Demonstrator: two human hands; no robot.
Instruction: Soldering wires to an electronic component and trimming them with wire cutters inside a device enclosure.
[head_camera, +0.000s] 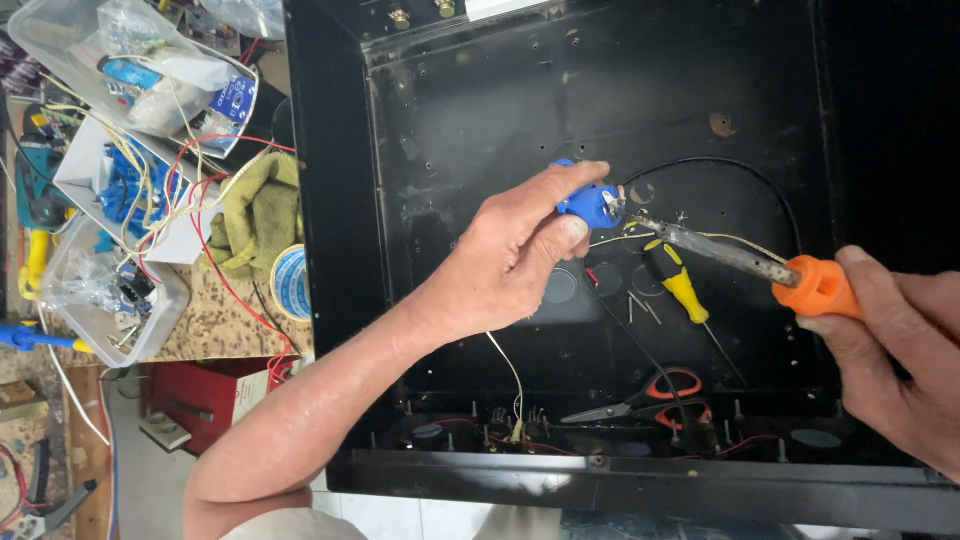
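Head view looks down into a large black metal enclosure (480, 120), open at the top, its floor scuffed and drilled with small holes. Over the middle of that floor the left hand (510, 260) is closed around a small blue plastic component (588, 203), pinched between thumb and fingers with its metal terminals facing right. From the right edge, the right hand (900, 350) grips the orange handle of a soldering iron (760, 265), whose dark, scorched metal shaft slants up and left so that the tip meets the terminals of the blue component just beside the left fingertips. Below the iron, on the enclosure floor, lie orange-handled scissors (650, 395) and, nearer the shaft, a yellow-and-black-handled screwdriver (683, 290). Left of the enclosure, well apart from both hands, sits an olive-green cloth (258, 215) among tangled wires.
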